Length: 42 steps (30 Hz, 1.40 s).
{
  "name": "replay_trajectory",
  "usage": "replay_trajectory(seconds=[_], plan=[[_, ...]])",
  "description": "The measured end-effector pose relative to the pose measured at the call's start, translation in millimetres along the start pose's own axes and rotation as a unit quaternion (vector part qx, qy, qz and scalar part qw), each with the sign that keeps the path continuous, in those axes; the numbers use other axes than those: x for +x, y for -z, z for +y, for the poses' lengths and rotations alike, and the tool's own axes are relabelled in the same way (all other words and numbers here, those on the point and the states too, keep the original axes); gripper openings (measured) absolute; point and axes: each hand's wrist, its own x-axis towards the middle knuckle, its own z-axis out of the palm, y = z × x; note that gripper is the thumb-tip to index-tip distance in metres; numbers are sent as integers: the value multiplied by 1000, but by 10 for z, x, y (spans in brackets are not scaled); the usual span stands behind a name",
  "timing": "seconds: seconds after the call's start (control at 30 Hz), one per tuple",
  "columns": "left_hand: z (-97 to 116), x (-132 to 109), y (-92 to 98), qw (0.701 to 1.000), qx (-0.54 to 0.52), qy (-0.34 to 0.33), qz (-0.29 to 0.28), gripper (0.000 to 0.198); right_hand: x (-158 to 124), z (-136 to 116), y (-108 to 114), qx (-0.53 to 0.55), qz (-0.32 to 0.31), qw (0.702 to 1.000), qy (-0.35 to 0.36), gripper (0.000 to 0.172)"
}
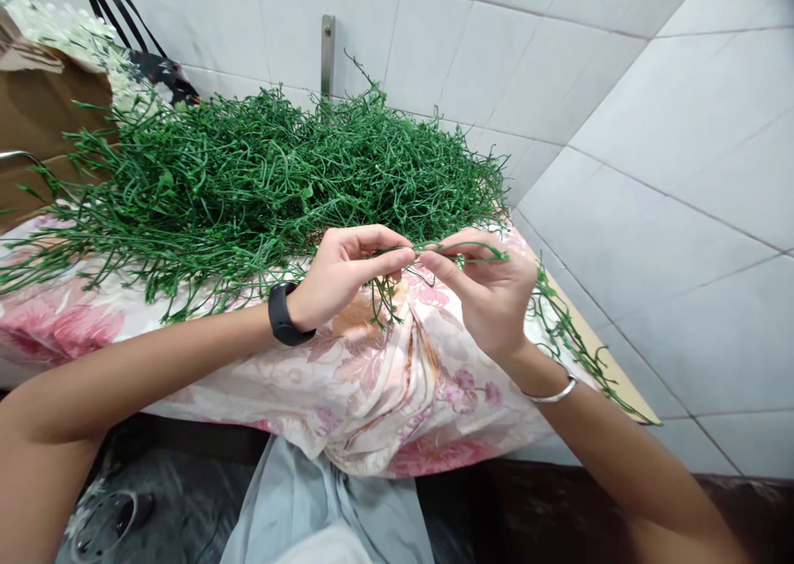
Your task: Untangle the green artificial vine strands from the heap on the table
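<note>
In the head view, both hands meet just right of the middle of the frame, over the near edge of a floral cloth that drapes a table. The left hand, with a black watch on its wrist, pinches one end of a thin green sprig between thumb and fingertips. The right hand, with a silver bangle on its wrist, pinches the same sprig close by, so the fingertips of the two hands nearly touch. A small branched piece hangs below the fingers – it seems to be part of the held sprig, though the tangle makes that hard to tell.

Behind the hands a big heap of green stems fills the cloth from the left edge to past the middle. More loose stems trail down the right side of the table. In the upper left sit white flowers and a brown box – a white tiled wall stands behind.
</note>
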Motion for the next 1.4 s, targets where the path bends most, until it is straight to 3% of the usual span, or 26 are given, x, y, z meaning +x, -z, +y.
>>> replay_trajectory(seconds=[0.13, 0.23, 0.43, 0.67, 0.87, 1.0, 1.17, 1.27, 1.4], plan=[[-13, 6, 2, 1000, -3, 8, -6, 15, -1, -14, -2, 4, -8, 1000, -2, 14], [-20, 9, 4, 1000, 8, 5, -10, 18, 10, 5, -2, 53, -9, 996, -70, 11], [-44, 7, 5, 994, 94, -55, -10, 20, 63, 30, 1, 197, -55, 945, -255, 12], [-75, 6, -5, 990, 114, -82, 5, 18, 76, 9, 18, 265, -65, 905, -326, 8], [-68, 10, -4, 996, 68, -59, -4, 15, 74, 15, 45, 265, -84, 909, -311, 9], [-32, 2, 0, 998, 45, -42, -4, 14, 42, -15, 42, 200, -92, 947, -234, 12], [-22, 4, 5, 998, 53, -43, -1, 15, -10, -25, 8, 84, -52, 982, -161, 24], [-31, 6, 6, 997, 60, -49, -3, 16, -9, -3, -5, 79, -37, 983, -159, 12], [-49, 17, 10, 995, 78, -55, 9, 18, 29, 32, 7, 113, -63, 970, -208, 14]])
